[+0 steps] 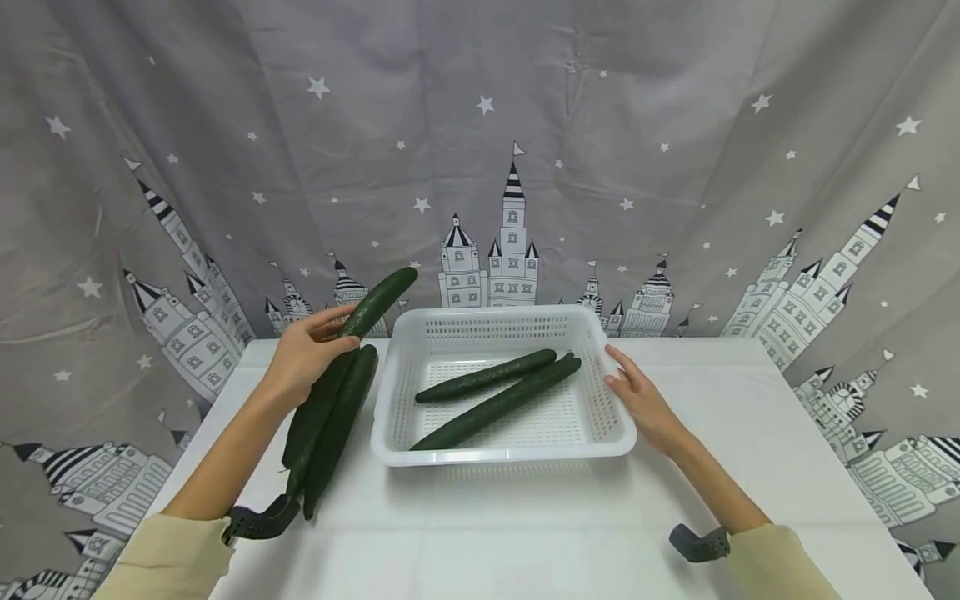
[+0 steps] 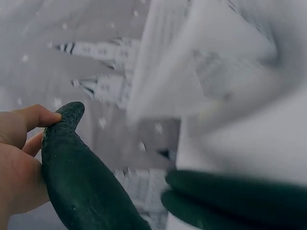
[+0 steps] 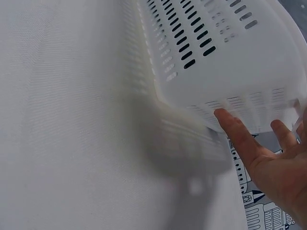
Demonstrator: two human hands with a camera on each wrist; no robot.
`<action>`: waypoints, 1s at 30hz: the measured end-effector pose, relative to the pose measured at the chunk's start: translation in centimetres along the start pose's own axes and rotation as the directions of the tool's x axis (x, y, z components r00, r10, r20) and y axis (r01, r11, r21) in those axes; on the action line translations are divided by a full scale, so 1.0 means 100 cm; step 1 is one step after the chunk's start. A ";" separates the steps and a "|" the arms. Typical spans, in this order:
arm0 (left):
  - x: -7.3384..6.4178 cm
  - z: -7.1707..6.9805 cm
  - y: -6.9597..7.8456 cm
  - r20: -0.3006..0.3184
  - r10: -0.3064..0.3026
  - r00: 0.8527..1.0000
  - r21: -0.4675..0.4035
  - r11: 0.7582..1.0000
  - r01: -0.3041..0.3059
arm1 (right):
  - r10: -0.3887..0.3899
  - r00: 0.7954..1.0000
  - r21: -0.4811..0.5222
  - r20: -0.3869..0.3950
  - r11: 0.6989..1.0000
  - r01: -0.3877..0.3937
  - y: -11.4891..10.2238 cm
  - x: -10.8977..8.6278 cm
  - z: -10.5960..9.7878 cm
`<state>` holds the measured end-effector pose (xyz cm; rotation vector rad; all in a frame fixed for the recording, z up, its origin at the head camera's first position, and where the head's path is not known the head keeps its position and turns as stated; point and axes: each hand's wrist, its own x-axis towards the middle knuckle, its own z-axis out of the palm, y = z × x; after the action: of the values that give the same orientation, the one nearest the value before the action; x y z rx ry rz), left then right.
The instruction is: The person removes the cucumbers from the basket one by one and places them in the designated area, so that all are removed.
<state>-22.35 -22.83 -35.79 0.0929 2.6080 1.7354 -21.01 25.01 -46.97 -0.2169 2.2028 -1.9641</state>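
Observation:
My left hand [image 1: 300,358] holds a dark green cucumber [image 1: 384,298] between thumb and fingers, tilted up to the right, left of the basket. In the left wrist view the held cucumber [image 2: 88,177] fills the lower left. A white perforated plastic basket [image 1: 510,455] stands in the middle of the table. Inside it lie an upper cucumber [image 1: 487,377] and a longer lower cucumber [image 1: 498,407], both slanted. My right hand [image 1: 647,406] touches the basket's right side with outstretched fingers, as the right wrist view shows on the basket wall [image 3: 225,72].
More cucumbers [image 1: 347,425] lie side by side on the table left of the basket, under my left forearm. The white-covered table [image 1: 540,533] meets a grey curtain [image 1: 420,108] with castles and stars at the back. Dark devices are strapped at both wrists.

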 end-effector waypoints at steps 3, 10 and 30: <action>-0.006 -0.016 -0.018 -0.039 -0.036 0.999 0.031 0.999 0.038 | 0.011 1.000 -0.019 -0.012 1.000 -0.011 0.000 0.001 -0.001; -0.018 -0.038 -0.068 -0.146 -0.235 0.961 -0.027 0.972 0.234 | 0.007 1.000 -0.038 -0.006 0.999 -0.008 0.001 0.003 -0.001; -0.017 -0.044 -0.151 -0.196 -0.325 0.925 -0.068 0.946 0.318 | 0.002 1.000 -0.044 -0.009 0.999 -0.002 -0.001 0.003 0.002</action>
<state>-21.54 -32.79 -47.99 -0.5125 2.5354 1.7488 -21.22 24.76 -46.91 -0.2125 2.2529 -1.9203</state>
